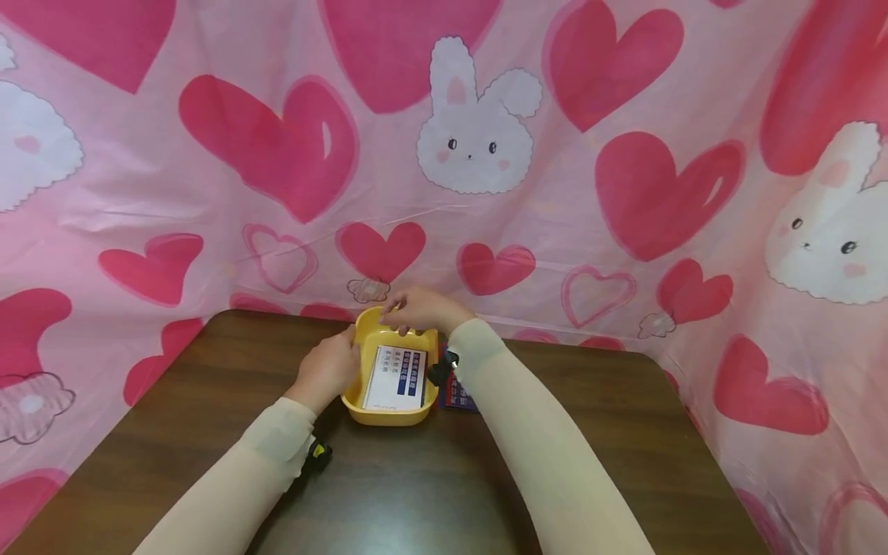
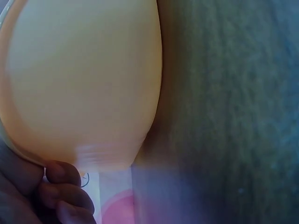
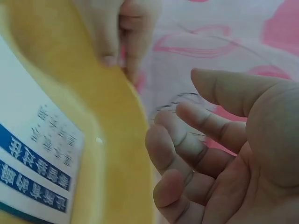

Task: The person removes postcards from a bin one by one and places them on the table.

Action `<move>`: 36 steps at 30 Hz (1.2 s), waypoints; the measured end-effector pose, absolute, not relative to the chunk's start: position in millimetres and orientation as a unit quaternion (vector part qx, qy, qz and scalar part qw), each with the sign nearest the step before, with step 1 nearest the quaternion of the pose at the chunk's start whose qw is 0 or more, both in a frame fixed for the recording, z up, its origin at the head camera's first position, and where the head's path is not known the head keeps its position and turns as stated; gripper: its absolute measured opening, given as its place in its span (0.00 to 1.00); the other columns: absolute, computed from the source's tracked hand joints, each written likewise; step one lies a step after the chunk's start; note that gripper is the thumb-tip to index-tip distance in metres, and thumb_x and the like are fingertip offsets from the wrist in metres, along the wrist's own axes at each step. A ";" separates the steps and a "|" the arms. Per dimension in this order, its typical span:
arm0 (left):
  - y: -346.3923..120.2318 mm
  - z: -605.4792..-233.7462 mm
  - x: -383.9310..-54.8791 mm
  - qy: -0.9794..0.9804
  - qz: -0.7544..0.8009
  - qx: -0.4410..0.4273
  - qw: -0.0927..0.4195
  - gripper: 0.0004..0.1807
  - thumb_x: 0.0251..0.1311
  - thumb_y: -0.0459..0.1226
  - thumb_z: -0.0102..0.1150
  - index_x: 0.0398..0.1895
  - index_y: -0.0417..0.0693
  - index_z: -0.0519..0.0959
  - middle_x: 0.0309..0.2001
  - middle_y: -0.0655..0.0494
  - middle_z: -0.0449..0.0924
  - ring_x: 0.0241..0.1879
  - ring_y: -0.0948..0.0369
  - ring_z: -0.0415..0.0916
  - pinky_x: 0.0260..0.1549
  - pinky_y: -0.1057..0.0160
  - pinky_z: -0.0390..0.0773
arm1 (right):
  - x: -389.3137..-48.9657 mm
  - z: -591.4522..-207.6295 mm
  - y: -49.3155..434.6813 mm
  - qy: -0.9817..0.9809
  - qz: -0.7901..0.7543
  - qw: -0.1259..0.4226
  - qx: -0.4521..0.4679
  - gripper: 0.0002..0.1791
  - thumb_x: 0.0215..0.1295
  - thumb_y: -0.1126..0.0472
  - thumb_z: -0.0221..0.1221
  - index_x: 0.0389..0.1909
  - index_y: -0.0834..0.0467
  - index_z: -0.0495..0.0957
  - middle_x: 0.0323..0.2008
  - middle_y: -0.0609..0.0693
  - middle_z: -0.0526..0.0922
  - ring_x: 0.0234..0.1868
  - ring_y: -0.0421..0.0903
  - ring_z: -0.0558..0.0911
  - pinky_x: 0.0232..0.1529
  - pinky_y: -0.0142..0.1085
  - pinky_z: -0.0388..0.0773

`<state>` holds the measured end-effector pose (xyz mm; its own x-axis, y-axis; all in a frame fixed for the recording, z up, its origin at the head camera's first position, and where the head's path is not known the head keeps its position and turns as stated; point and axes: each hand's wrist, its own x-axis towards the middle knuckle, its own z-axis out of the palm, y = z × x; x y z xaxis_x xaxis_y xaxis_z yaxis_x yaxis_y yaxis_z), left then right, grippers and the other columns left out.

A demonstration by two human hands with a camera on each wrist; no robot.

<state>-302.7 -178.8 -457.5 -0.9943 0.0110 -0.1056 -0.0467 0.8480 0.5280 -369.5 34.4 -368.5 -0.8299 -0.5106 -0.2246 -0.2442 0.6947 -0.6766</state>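
Observation:
A yellow plastic basin (image 1: 390, 418) stands on the table, and inside it lies a white book or card (image 1: 378, 381) printed with dark blue bands of characters. My left hand (image 1: 327, 368) grips the basin's left rim; in the right wrist view its thumb is inside the wall and its fingers are outside. The left wrist view shows the basin's outer side (image 2: 84, 84) close up, with the fingertips at its edge. Over the far rim hovers my right hand (image 1: 425, 310), fingers loosely bent and nothing between them.
A dark blue and red printed book (image 1: 459, 395) lies on the brown wooden table (image 1: 590, 432), just right of the basin and partly covered by my right wrist. Pink curtain (image 1: 388, 177) with hearts and rabbits hangs close behind the table's far edge.

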 end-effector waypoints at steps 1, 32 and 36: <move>-178.3 -457.7 -302.6 0.960 0.276 -0.009 0.054 0.35 0.89 0.46 0.48 0.92 0.46 0.61 0.70 0.36 0.85 0.46 0.45 0.84 0.50 0.41 0.89 | -371.3 -370.6 28.8 0.900 -0.323 0.209 -0.208 0.15 0.79 0.45 0.70 0.57 0.48 0.91 0.50 0.52 0.92 0.56 0.58 0.91 0.55 0.47 0.89; -178.4 -456.5 -300.0 0.968 0.251 0.005 0.015 0.32 0.88 0.44 0.46 0.89 0.44 0.65 0.65 0.34 0.87 0.42 0.45 0.83 0.44 0.42 0.86 | -367.6 -415.4 0.0 0.962 -0.084 0.177 -0.189 0.17 0.63 0.54 0.84 0.46 0.54 0.89 0.35 0.48 0.92 0.33 0.44 0.91 0.45 0.39 0.93; -178.8 -457.0 -299.6 0.968 0.251 0.002 0.020 0.33 0.88 0.44 0.47 0.89 0.44 0.65 0.65 0.34 0.86 0.42 0.45 0.84 0.43 0.42 0.86 | -376.1 -418.7 0.2 0.962 -0.091 0.163 -0.198 0.18 0.62 0.51 0.85 0.43 0.53 0.89 0.34 0.46 0.91 0.32 0.42 0.89 0.40 0.35 0.91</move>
<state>-299.6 -178.8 -457.0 -0.9992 0.0141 -0.0373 -0.0058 0.8738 0.4862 -376.1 0.2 -418.7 -0.8686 -0.4101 -0.2781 -0.3506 0.9053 -0.2400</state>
